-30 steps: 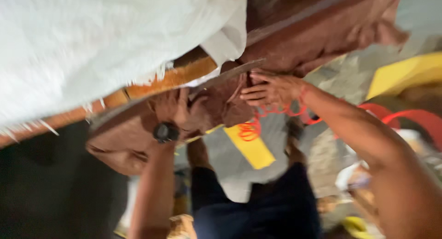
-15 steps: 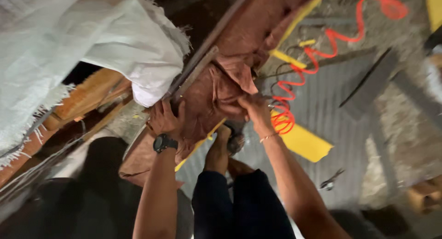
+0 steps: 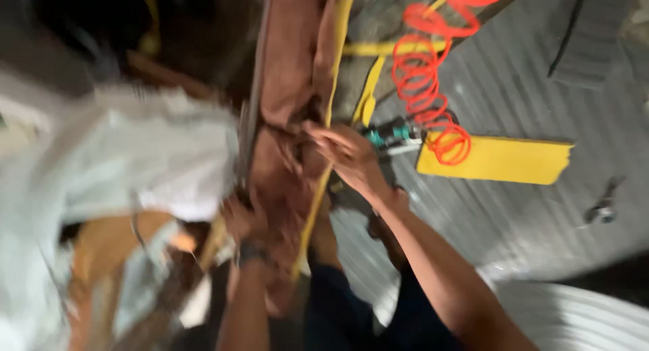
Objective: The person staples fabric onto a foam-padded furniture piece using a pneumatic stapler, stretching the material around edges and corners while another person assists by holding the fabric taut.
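Both hands (image 3: 341,152) gripping brown fabric (image 3: 287,87), seemingly bunched, coiled orange hose (image 3: 426,87) nearby

Left hand (image 3: 247,219): raised, fingers curled shut, details blurred.
Right hand (image 3: 341,152): raised higher, fingers bent in a pinch.
Forearms: both extended upward, near each other.

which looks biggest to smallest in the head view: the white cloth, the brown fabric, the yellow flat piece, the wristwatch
1. white cloth, though blur and nearness to the camera inflate it
2. brown fabric
3. yellow flat piece
4. wristwatch, smallest

Both hands, left and right, grip the brown fabric.
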